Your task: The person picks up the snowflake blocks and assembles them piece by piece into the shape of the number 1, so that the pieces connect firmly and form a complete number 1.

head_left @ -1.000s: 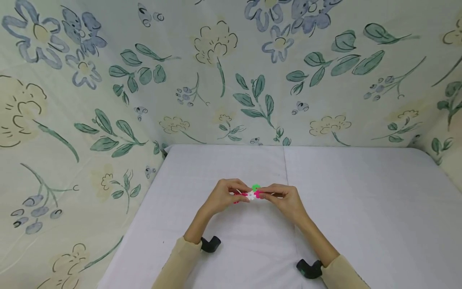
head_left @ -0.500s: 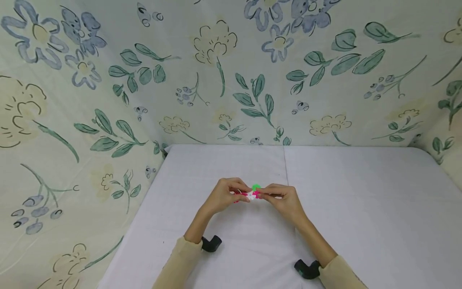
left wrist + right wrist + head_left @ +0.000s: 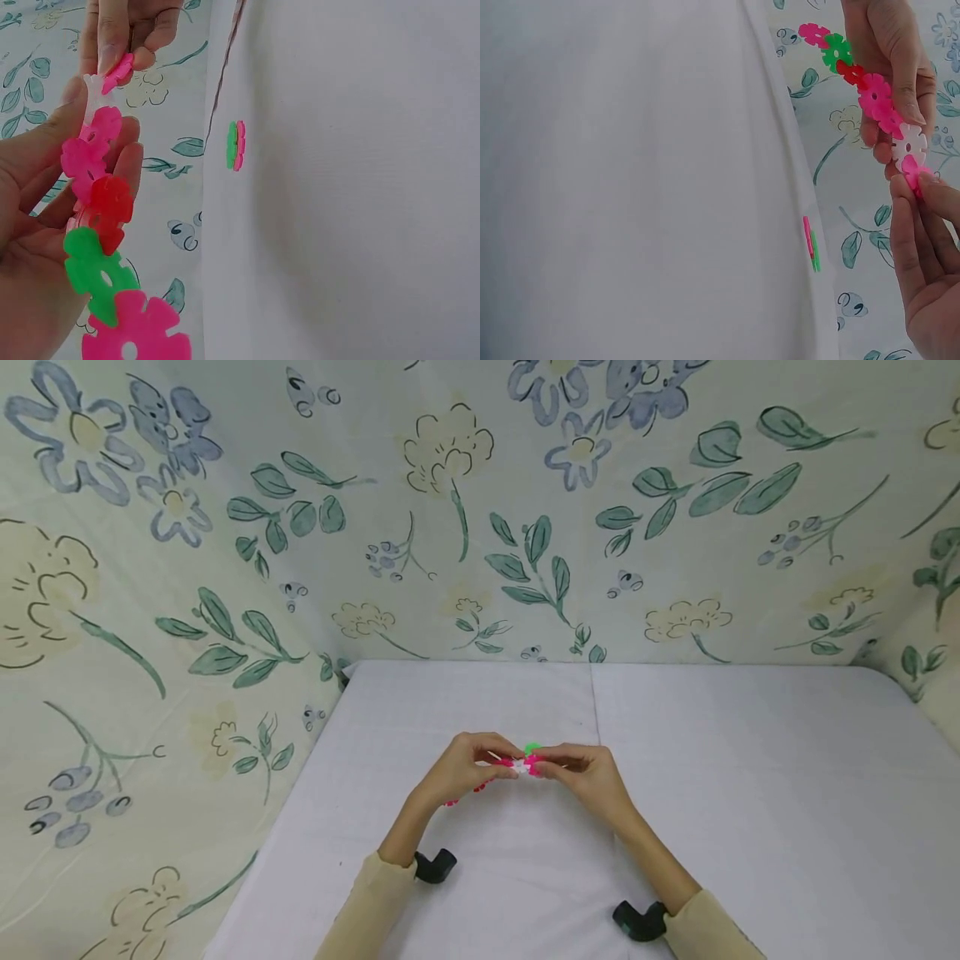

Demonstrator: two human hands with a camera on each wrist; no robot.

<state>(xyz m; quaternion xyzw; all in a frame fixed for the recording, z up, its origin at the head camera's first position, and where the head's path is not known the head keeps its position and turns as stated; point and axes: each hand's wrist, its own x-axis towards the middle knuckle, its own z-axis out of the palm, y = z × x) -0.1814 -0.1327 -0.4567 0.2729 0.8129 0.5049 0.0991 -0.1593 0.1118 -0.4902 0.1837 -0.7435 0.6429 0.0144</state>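
- A flower-printed curtain (image 3: 480, 560) stands behind and to both sides of the flower-disc chain (image 3: 870, 103), a wall beyond the table on those sides.
- The white-covered table (image 3: 735, 793) lies below the chain. Its back edge runs well beyond the chain, along the curtain; its left edge slants nearer than the right one, so the wider room is to the chain's right. The front edge is out of view.
- Two cream sleeves (image 3: 367, 906) come in from the near side, one to each side of the chain.
- Two hands meet at the chain. The left hand (image 3: 461, 768) pinches it at the white disc (image 3: 916, 138), thumb and fingertips drawn together. The right hand (image 3: 596, 777) pinches the pink end disc (image 3: 909, 166), its fingertips just as close.
- The chain is held up off the table, trailing from the fingertips past the left palm towards the wrist. Seven discs show: four pink, one white, one red, one green. The pink end disc overlaps the white one; how deeply they are slotted cannot be told.
- Two black bent pieces (image 3: 640, 922) sit at the cuffs, nearer the viewer than the chain.
- One green disc (image 3: 231, 146) and one pink disc (image 3: 240, 146) lie together on the table, just beyond the chain; whether stacked or side by side cannot be told.
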